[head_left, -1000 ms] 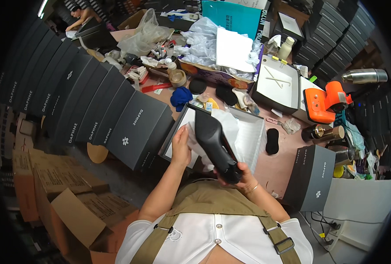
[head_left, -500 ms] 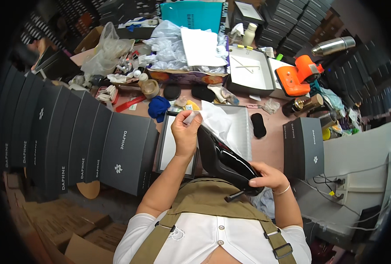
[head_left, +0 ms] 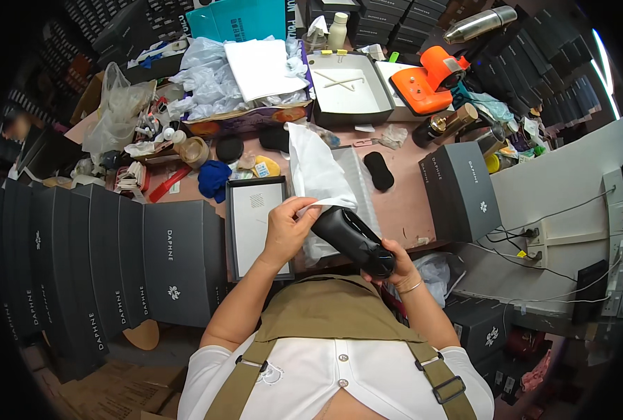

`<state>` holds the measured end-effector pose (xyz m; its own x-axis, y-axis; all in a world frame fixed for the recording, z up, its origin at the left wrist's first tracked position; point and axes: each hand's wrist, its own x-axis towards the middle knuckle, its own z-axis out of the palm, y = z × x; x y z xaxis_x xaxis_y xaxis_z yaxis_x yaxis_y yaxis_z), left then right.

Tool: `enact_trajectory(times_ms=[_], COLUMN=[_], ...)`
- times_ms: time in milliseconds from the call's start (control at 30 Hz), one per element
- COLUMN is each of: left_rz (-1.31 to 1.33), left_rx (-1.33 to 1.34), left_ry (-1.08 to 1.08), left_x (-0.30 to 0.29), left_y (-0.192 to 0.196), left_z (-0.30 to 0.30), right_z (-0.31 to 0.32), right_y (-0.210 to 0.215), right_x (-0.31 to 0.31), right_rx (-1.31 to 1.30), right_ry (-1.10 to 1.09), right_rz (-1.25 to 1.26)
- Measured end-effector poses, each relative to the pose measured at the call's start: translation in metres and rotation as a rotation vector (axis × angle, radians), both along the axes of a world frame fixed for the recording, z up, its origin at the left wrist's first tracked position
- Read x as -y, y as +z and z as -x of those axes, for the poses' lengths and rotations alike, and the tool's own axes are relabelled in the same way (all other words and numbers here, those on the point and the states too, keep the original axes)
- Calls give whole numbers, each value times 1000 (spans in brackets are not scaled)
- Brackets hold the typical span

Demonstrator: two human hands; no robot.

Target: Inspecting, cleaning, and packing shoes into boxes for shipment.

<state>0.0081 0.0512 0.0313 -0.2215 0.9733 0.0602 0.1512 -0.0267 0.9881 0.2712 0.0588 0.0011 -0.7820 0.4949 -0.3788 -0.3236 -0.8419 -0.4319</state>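
A glossy black high-heeled shoe (head_left: 348, 241) is held in front of my chest, its toe pointing up and left. My right hand (head_left: 401, 267) grips it around the heel end; the thin heel is hidden now. At the toe, my left hand (head_left: 287, 229) pinches the edge of a white sheet of wrap (head_left: 318, 168), which stands up loosely over the shoe's front. Paper or cloth, I cannot tell. Below the hands lie an open dark box part (head_left: 252, 238) with a white inside and, to its right, translucent ribbed wrapping (head_left: 365, 210).
Stacked dark grey shoeboxes (head_left: 185, 273) line the left; another grey box (head_left: 458, 192) stands right. At the back are a carton of crumpled wrap (head_left: 213, 126), a shallow open box (head_left: 353, 84) and an orange device (head_left: 420, 91). A black oval pad (head_left: 378, 171) and blue cloth (head_left: 215, 180) lie nearer.
My view has turned right. The shoe has rolled so its heel no longer shows, and the white wrap now hangs over its toe. Both hands keep their holds.
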Motion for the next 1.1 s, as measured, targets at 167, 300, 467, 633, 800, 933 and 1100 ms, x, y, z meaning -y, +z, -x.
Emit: enact_trajectory(times_ms=[167,300,467,633,800,933,1100], left_rz=[-12,-98,-526,-755,-704,-611,315], left_rx=[-2,-64,-363,-365,-261,-402,-152], left_ry=[-31,-65,-191,-341,-619,-898,-449], left_x=[-3,3,2,-5,16,10,48], left_y=[3,13,28,15,0,-27,-72], left_z=[-21,-44,-75,-98,-136,-138,-76], right_z=[-12,-13,17,22,-9,-40,-98], right_y=[-10,2,40,-16,11,-63,-98], right_x=[-9,-12,1,-1,-10,-15,-63], right_rx=[-96,-92,-24,481,-82,519,1816], right_ry=[7,-59,-300,-455,-703,-648,325], right_rz=[56,18,72,-583,60,-431,-1490])
